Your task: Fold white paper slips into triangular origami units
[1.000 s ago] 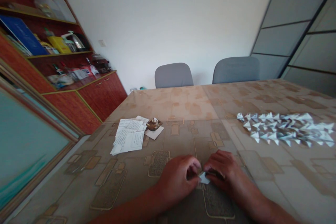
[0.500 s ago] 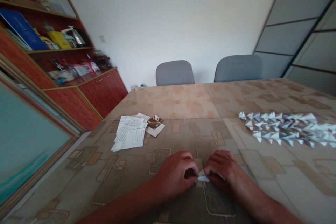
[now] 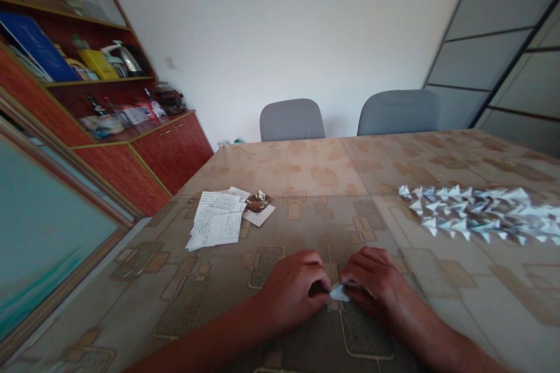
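Observation:
Near the front of the patterned table, a small white folded paper (image 3: 339, 293) is pinched between both hands. My left hand (image 3: 300, 285) grips its left end with thumb and fingers. My right hand (image 3: 371, 280) closes on its right end. Further left lies a fanned pile of printed paper slips (image 3: 217, 218), beside a brown patterned piece (image 3: 259, 201) and a small white card (image 3: 259, 216). At the right, rows of pointed folded paper pieces (image 3: 476, 213) stand linked or close together; which of these I cannot tell.
The table (image 3: 315, 160) has a patterned cover. Two grey chairs (image 3: 292, 120) stand behind its far edge. A red-brown cabinet (image 3: 170, 148) with shelves of bottles, a kettle (image 3: 128, 60) and a blue folder (image 3: 39, 46) is at the left.
The small folded paper has tilted and shows more of its white face. My right hand's fingers have shifted slightly; my left hand is nearly unmoved.

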Action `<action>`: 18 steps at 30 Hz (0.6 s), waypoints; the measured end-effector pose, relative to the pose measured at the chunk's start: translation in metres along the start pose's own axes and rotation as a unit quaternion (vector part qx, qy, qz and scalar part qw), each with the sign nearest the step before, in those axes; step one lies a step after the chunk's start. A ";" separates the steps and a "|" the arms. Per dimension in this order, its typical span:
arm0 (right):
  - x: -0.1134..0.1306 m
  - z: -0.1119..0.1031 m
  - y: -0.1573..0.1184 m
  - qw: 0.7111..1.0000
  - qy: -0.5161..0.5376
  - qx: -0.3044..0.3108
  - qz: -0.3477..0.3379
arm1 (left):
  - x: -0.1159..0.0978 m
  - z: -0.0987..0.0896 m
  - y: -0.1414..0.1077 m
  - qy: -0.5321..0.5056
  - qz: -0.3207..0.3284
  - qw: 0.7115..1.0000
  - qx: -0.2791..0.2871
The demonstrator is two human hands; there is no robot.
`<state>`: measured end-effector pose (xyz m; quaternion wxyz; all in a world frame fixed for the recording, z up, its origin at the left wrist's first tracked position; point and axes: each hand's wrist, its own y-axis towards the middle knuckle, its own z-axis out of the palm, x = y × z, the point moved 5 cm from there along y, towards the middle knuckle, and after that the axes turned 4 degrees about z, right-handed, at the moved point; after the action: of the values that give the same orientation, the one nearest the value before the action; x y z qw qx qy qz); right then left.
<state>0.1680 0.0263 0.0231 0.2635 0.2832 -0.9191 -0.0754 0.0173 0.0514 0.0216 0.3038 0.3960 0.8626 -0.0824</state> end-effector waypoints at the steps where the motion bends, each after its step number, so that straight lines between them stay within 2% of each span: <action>1: 0.001 -0.001 0.000 1.000 -0.003 -0.002 0.001 | 0.000 0.000 0.000 0.002 0.001 1.000 0.001; 18: 0.003 -0.003 -0.001 0.998 -0.056 -0.013 -0.002 | -0.002 0.001 0.000 0.002 0.007 1.000 0.008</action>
<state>0.1683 0.0238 0.0262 0.2154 0.2766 -0.9308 -0.1039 0.0185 0.0499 0.0224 0.2993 0.4045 0.8598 -0.0864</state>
